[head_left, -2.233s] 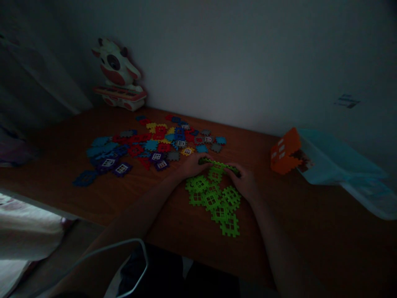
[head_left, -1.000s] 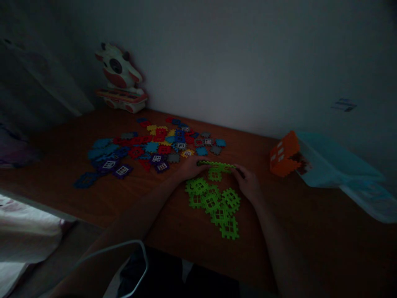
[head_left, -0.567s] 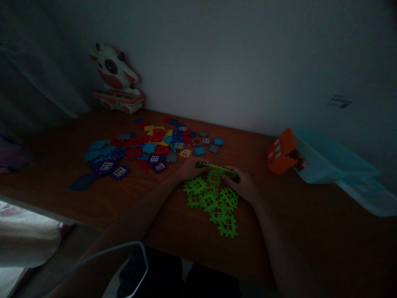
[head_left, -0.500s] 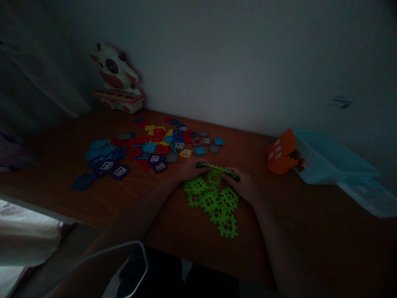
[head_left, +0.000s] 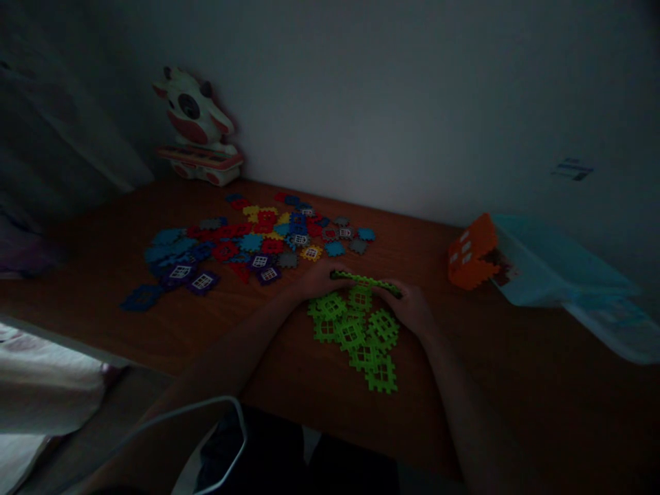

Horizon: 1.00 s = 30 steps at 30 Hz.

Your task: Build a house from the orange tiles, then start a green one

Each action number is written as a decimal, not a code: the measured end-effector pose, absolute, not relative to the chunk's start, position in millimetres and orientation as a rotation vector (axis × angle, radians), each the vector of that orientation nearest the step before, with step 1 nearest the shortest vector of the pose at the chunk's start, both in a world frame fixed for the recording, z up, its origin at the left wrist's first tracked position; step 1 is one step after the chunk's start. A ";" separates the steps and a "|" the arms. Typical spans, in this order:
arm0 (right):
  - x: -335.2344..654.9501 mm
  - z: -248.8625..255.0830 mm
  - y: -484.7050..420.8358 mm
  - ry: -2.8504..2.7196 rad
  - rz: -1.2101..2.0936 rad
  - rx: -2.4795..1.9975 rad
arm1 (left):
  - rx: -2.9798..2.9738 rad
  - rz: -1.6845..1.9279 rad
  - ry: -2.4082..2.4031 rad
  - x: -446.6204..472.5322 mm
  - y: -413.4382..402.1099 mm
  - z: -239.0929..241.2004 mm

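Note:
Between my hands is a strip of green interlocking plastic tiles (head_left: pixel 365 280), seen almost edge-on, which looks longer than a single tile. My left hand (head_left: pixel 326 279) is closed on its left end, and the fingers of my right hand (head_left: pixel 405 302) grip the right end. Just below the strip, several loose green window tiles (head_left: pixel 351 333) lie overlapping on the wooden table. Their square window frames and notched edges show. In the dim light I cannot tell where the held tiles join.
A spread of red, blue, yellow, grey and purple tiles (head_left: pixel 250 243) covers the table's left middle. A cow-shaped toy keyboard (head_left: pixel 199 134) stands against the wall. To the right are an orange tile box (head_left: pixel 470 254) and a tipped translucent bin (head_left: pixel 562 265). A white cable (head_left: pixel 234 405) crosses low.
The held green strip has turned slightly and shows more edge-on, looking straighter. Both hands keep their grip. The whole view has shifted a little; the loose tiles lie as before.

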State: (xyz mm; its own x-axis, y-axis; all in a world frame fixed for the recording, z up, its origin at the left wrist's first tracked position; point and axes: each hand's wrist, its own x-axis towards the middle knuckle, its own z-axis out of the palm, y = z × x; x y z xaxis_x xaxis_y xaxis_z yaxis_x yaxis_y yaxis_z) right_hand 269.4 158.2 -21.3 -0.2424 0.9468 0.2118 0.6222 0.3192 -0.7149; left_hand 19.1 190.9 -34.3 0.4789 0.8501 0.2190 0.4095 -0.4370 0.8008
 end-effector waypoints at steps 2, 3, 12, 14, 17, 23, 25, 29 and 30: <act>268.9 -21.5 157.9 -1.951 0.652 -1.381 | 2.085 0.804 1.061 18.7 191.5 -34.6; 268.7 -21.6 157.7 -1.949 0.649 -1.378 | 2.110 0.791 1.070 18.4 191.8 -34.6; 269.9 -23.1 158.5 -2.001 0.678 -1.371 | 2.193 0.770 1.082 17.8 192.5 -36.1; 270.0 -23.3 158.2 -1.999 0.700 -1.377 | 2.192 0.777 1.072 18.3 192.3 -36.8; 269.9 -24.4 158.5 -1.931 0.712 -1.378 | 2.190 0.785 1.088 19.3 191.4 -36.2; 271.7 -36.8 167.6 -1.586 0.788 -1.400 | 2.130 0.868 1.391 22.2 188.8 -30.7; 273.7 -38.5 169.5 -1.515 0.731 -1.434 | 2.083 0.895 1.530 22.8 188.7 -30.3; 281.6 -24.9 163.7 -1.576 0.681 -1.568 | 2.060 0.920 1.576 22.7 188.4 -33.1; 284.4 -18.8 160.7 -1.678 0.763 -1.586 | 2.069 0.931 1.545 22.5 188.1 -34.0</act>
